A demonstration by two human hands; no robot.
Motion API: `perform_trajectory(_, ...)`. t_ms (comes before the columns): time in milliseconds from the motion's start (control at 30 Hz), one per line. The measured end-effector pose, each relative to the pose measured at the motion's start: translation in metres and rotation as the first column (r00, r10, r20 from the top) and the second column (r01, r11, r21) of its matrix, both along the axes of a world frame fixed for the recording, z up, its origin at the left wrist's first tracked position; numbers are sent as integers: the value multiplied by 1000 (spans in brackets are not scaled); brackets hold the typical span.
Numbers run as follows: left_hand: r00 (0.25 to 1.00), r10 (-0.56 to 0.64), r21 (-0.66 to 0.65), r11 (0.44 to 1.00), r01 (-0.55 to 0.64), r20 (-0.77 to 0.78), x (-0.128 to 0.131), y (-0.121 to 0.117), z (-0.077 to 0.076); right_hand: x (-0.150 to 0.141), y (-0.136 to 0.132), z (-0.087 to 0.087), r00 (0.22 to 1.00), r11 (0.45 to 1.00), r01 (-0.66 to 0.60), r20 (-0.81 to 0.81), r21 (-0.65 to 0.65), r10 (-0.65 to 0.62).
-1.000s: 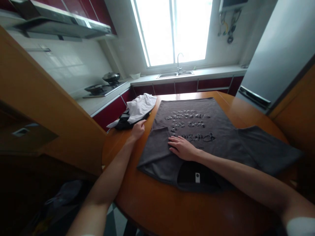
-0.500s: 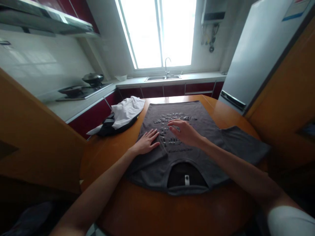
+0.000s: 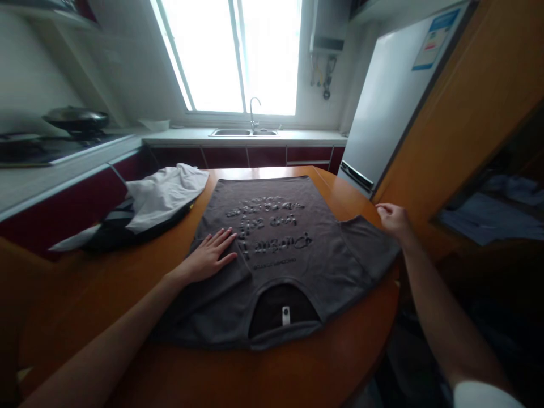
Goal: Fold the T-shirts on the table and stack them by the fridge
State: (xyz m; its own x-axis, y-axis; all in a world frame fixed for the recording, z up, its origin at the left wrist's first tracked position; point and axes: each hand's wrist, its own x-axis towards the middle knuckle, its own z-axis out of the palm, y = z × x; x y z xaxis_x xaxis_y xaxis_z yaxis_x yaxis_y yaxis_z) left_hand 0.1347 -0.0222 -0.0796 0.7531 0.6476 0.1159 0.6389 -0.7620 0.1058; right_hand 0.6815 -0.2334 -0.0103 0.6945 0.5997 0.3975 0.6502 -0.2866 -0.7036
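A dark grey T-shirt (image 3: 293, 266) lies spread on the round wooden table, its collar towards me and shiny raised lettering on its front. My left hand (image 3: 212, 255) rests flat on the shirt beside the lettering, fingers apart. Beyond the sleeve on the right, my right hand (image 3: 393, 219) hovers at the table's edge with fingers curled and pressed together. I see no cloth between its fingertips. The sleeve (image 3: 369, 246) lies just below and left of that hand, its outer end partly hidden by the wrist.
A heap of white and black clothes (image 3: 161, 198) sits at the table's far left. The wooden table (image 3: 361, 340) has a rounded edge. Behind it are a sink (image 3: 232, 132), a fridge (image 3: 382, 113) and a stove with a lidded pan (image 3: 76, 119).
My right hand has moved from above the lettering out to the right, past the sleeve, and its fingers have closed. My left hand stays on the shirt. The view has turned right.
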Motion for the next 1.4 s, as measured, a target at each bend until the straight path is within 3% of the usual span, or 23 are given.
perform_trajectory(100,1000,15,-6,1000,-15,11,0,5,-3,40,-34,-36,987,970,160,44,-183,-155)
perform_trajectory(200,1000,8,7,1000,-8,13,-2,9,-7,56,-64,-61,981,941,193,60,-278,-184)
perform_trajectory(333,1000,-22,23,999,23,-22,-5,16,-10,60,-83,-77,978,933,207,37,-294,-205)
perform_trajectory(467,999,-34,58,998,36,-32,-7,21,-14,62,-82,-80,981,944,188,7,-270,-193)
perform_trajectory(600,999,-34,83,996,36,-27,-8,24,-16,57,-75,-71,989,970,148,4,-193,-150)
perform_trajectory(733,999,-47,84,995,48,-12,-8,24,-16,30,-64,-36,996,997,75,51,21,-76)
perform_trajectory(867,999,-47,71,996,47,3,-6,22,-14,-23,-48,15,990,982,-94,124,162,74)
perform_trajectory(1000,999,-45,50,998,45,0,-6,20,-12,-91,-28,48,944,938,-314,149,146,293)
perform_trajectory(1133,999,-38,62,997,38,-1,-6,19,-11,-149,-9,47,834,839,-543,144,47,532)
perform_trajectory(1267,999,-45,36,998,45,-5,-6,19,-11,-163,12,36,645,643,-753,33,-143,763)
perform_trajectory(1333,999,-48,29,998,47,5,-6,20,-13,-145,26,33,676,672,-727,25,-143,736)
perform_trajectory(1400,999,-49,31,998,48,22,-7,21,-16,-115,42,30,773,772,-629,37,-85,634)
